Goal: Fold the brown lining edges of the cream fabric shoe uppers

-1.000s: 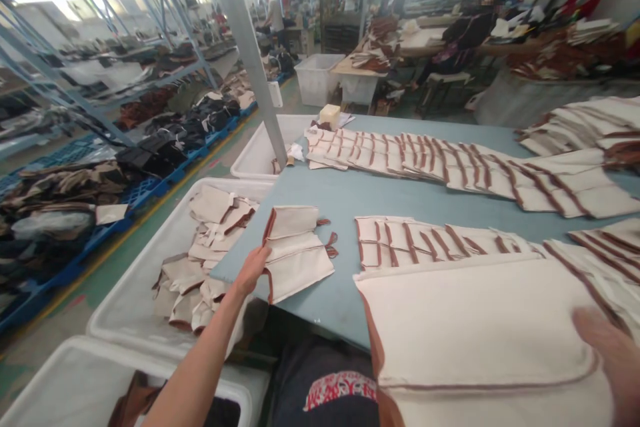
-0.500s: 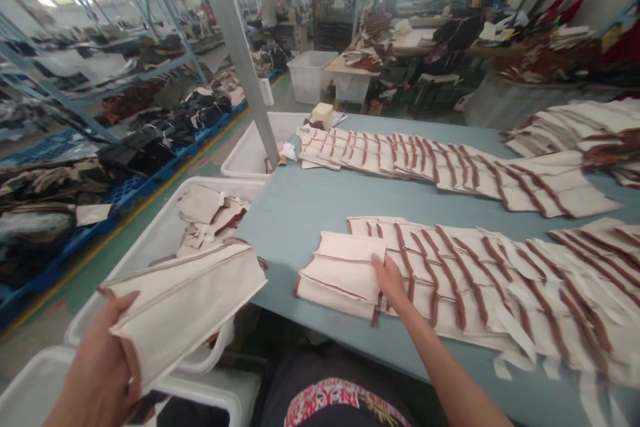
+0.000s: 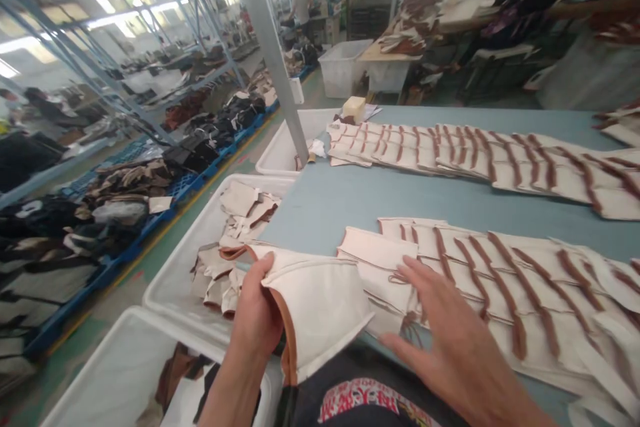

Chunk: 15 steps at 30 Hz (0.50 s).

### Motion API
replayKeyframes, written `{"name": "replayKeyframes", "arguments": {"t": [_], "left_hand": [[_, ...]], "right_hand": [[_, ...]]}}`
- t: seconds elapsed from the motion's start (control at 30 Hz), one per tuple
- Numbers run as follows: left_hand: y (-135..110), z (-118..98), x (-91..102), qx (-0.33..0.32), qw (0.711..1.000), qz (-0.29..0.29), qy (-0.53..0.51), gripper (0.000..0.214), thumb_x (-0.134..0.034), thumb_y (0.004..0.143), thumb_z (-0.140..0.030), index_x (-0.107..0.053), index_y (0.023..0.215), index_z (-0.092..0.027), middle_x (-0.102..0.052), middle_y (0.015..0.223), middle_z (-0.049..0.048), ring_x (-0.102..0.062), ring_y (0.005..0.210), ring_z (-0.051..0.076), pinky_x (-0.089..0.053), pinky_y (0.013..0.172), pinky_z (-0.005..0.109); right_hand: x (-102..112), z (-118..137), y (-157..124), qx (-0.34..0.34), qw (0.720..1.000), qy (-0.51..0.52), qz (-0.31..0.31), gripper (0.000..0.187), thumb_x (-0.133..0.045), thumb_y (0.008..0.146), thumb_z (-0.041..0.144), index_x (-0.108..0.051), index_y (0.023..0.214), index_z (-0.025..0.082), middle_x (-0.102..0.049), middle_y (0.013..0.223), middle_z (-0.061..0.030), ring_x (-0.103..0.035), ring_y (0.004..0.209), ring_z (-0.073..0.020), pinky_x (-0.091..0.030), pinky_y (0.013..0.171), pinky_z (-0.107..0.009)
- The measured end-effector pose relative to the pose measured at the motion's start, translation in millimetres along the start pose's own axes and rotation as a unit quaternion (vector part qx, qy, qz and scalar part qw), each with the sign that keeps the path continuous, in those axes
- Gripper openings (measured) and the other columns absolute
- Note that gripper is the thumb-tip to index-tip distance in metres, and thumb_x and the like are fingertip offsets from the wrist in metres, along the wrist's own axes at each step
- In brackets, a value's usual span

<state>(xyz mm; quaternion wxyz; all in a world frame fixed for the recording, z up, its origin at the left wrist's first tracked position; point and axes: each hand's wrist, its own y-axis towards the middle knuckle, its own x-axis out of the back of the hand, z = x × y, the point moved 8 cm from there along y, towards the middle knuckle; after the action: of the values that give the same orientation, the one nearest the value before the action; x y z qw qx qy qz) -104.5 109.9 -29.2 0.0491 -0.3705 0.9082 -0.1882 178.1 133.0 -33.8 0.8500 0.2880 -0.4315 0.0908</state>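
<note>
My left hand (image 3: 257, 310) is closed on a cream fabric piece (image 3: 320, 303) with a brown lining, held at the near edge of the blue-grey table (image 3: 330, 197). My right hand (image 3: 447, 330) is open, fingers spread, resting on the near end of a row of overlapping cream pieces with brown trim (image 3: 480, 273). A second such row (image 3: 475, 153) lies farther back on the table.
White bins stand left of the table: one (image 3: 200, 240) holds loose cream pieces, another (image 3: 115, 373) nearer me holds brown scraps, a third (image 3: 285, 147) sits by a grey post (image 3: 273, 47). Blue pallets with dark goods (image 3: 150, 173) line the aisle. People work far behind.
My left hand has brought the cream piece from over the bins to the table's near edge. My right hand has shifted slightly right along the near row; the camera tilted.
</note>
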Motion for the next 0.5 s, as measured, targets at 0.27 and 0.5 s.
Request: {"name": "replayKeyframes", "arguments": {"t": [0.27, 0.5], "left_hand": [[-65, -8, -88.4, 0.076, 0.951, 0.224, -0.199, 0.03, -0.076, 0.081, -0.045, -0.067, 0.078, -0.017, -0.07, 0.07, 0.0023, -0.073, 0.072, 0.024, -0.059, 0.062, 0.032], [-110, -32, -60.7, -0.13, 0.932, 0.324, -0.092, 0.04, -0.065, 0.095, -0.053, -0.065, 0.074, -0.019, -0.066, 0.065, 0.0003, -0.064, 0.062, 0.015, -0.052, 0.064, 0.026]], "right_hand": [[17, 29, 14, 0.106, 0.968, 0.175, -0.148, 0.029, -0.048, 0.099, 0.014, -0.059, 0.125, 0.021, -0.075, 0.106, -0.0109, -0.073, 0.096, -0.0252, -0.061, 0.082, -0.038], [90, -5, -3, 0.108, 0.983, 0.091, -0.115, 0.023, -0.04, 0.109, 0.02, -0.063, 0.107, 0.024, -0.074, 0.078, -0.0058, -0.071, 0.065, -0.0213, -0.055, 0.06, -0.03]]}}
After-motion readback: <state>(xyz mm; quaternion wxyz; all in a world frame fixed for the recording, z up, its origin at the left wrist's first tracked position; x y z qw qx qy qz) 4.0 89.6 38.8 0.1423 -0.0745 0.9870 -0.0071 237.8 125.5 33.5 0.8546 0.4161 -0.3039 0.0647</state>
